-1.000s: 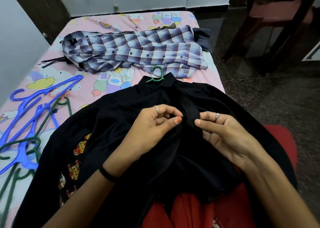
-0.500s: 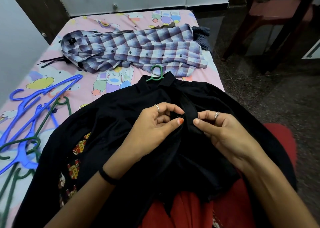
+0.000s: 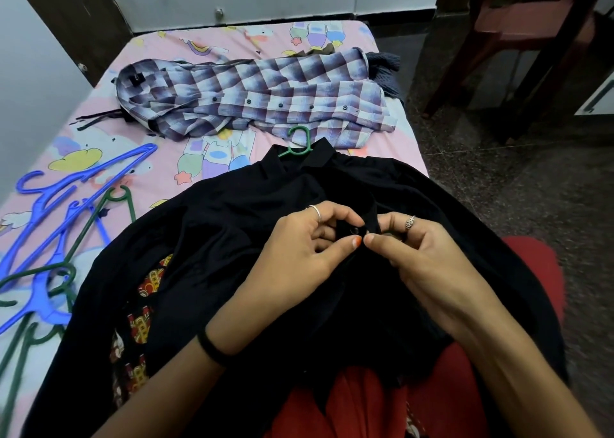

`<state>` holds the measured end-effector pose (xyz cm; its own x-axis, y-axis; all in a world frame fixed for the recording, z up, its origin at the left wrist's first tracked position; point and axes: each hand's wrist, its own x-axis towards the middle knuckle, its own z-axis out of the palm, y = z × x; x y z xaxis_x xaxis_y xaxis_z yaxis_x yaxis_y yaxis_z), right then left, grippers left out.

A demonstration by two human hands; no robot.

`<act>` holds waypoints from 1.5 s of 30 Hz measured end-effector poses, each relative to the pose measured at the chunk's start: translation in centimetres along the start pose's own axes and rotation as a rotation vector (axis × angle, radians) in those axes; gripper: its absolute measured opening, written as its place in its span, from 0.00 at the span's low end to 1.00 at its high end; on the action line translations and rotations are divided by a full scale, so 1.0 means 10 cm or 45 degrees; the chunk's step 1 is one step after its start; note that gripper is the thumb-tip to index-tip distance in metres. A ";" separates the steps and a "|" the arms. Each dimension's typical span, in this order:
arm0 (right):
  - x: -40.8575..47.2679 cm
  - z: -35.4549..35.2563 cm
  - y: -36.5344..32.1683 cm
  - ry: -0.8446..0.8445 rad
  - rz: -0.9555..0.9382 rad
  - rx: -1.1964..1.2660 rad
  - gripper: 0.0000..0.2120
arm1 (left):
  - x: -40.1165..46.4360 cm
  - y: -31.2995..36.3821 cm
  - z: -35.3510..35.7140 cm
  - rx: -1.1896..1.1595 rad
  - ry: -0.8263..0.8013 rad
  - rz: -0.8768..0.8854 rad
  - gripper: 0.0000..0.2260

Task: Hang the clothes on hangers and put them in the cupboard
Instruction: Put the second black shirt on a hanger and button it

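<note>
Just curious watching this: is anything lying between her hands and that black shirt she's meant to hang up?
Nothing visible does. Both the left hand and right hand already pinch the black shirt at a button, and the green hanger sits in its collar.

Head camera looks down, close, over the bed (image 3: 232, 158).

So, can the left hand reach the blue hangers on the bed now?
Probably not yet: the left hand pinches the black shirt at its button. The blue hangers lie uncovered at the left, so the path looks free once it lets go.
</note>
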<state>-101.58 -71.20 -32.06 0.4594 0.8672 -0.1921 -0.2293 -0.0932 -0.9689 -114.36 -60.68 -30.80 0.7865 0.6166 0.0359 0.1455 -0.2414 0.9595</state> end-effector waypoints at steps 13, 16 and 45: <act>0.00 0.11 -0.08 0.289 -0.437 -0.657 0.09 | -0.02 -0.02 0.11 0.022 0.208 0.065 0.08; 0.00 0.12 -0.08 0.335 -0.602 -0.916 0.06 | -0.04 -0.02 0.10 0.241 0.325 0.192 0.09; 0.09 0.09 -0.01 0.254 -0.341 -0.452 0.05 | 0.01 -0.09 0.13 0.333 0.456 0.404 0.06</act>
<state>-101.98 -69.97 -32.04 0.6257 0.7761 0.0788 0.2104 -0.0707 -0.9750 -113.64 -61.43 -32.02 0.5691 0.6886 0.4493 0.1148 -0.6076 0.7859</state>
